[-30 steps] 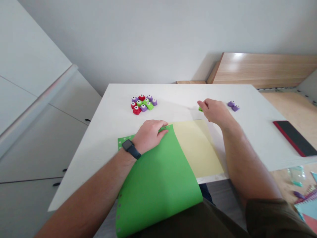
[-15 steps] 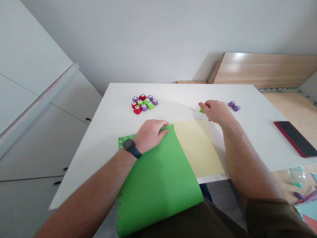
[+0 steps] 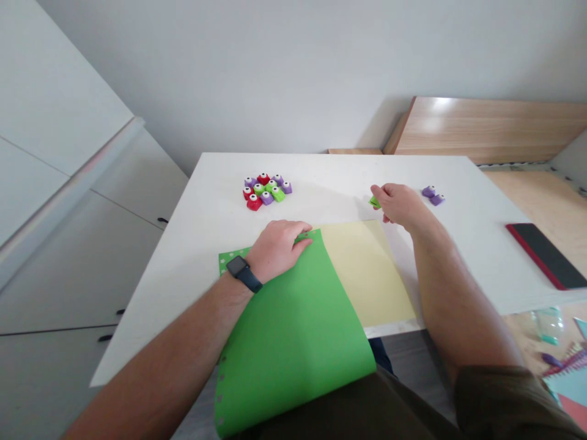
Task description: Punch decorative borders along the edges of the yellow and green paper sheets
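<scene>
My left hand (image 3: pixel 282 245), with a dark watch on its wrist, pinches the far edge of a green sheet of paper (image 3: pixel 293 330). Small punched shapes run along the sheet's top and left edges, and its near end hangs over the table edge toward my lap. Partly beneath it, a pale yellow sheet (image 3: pixel 367 275) lies flat. My right hand (image 3: pixel 397 205) is closed around a small green craft punch (image 3: pixel 375 202), just beyond the yellow sheet's far corner. Most of that punch is hidden by the fingers.
Several red, purple and green craft punches (image 3: pixel 266 190) cluster at the table's back left. Two purple punches (image 3: pixel 433 195) sit right of my right hand. A black and red flat case (image 3: pixel 545 255) lies at the right edge. Beyond are a clear container (image 3: pixel 549 325) and white cabinets (image 3: pixel 123 226).
The green punch has turned in my right hand, showing more of its underside or flat face. My left hand stays on the green paper.
</scene>
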Motion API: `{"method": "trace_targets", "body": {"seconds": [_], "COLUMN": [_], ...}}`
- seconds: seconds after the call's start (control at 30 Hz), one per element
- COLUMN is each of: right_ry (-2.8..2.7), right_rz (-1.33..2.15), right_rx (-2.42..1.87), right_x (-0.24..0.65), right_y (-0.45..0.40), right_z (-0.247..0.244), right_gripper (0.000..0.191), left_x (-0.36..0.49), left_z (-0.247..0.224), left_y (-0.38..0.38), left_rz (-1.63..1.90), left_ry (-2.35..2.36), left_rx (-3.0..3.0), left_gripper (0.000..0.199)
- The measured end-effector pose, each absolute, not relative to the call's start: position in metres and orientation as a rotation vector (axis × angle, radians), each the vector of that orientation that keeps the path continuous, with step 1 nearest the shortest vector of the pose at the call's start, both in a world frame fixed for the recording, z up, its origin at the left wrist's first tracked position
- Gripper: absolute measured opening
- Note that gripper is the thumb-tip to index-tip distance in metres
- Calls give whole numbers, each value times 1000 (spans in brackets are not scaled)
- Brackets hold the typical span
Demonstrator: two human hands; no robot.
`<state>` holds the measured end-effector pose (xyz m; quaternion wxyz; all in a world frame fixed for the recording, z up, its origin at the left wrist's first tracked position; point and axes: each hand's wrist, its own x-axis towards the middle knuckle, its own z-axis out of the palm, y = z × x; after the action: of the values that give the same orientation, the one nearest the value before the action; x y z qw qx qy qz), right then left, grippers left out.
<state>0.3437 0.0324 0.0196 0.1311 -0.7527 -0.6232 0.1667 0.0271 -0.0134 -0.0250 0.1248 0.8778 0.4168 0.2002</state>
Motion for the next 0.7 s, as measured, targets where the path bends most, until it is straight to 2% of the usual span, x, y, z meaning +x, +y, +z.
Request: {"method": "trace_targets", "body": {"seconds": [0.7], "right_ry": [-1808], "right_rz": [473], "right_rx": [-2178], "right_x": [343], "right_y": [35], "right_z": [18], "right_gripper": [57], "left_x": [27], "left_z": [-26], "left_y": [-13], "left_rz": [595], "left_ry": [1196], "left_rx": [2572], "left_gripper": [25]}}
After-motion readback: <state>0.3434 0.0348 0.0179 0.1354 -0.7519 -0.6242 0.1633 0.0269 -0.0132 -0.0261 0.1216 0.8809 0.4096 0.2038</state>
